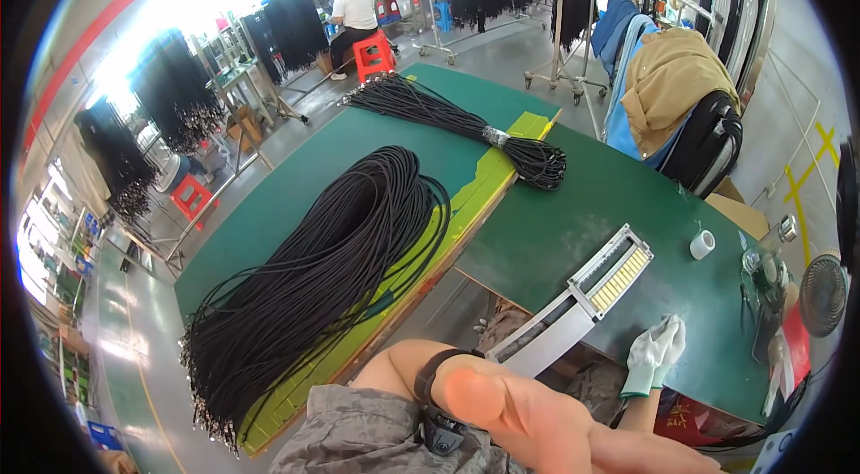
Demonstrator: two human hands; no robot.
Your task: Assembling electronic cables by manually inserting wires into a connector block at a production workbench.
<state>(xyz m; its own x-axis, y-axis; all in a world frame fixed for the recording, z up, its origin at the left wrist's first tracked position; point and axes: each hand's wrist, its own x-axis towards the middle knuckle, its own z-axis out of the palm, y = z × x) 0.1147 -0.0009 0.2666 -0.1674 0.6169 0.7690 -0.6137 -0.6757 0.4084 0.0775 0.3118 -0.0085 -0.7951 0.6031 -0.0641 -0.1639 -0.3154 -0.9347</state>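
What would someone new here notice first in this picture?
Most likely the big looped heap of black cords spread over the left part of the green tabletop. A tied bundle of similar cords lies beyond it, and a white-gloved hand stands out at the lower right, near a metal frame with yellowish bars.

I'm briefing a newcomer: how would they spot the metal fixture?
Find the right-hand green tabletop. On it, left of the white roll and white-gloved hand, lies a silver metal fixture. Unlike them, it carries a row of yellow strips.
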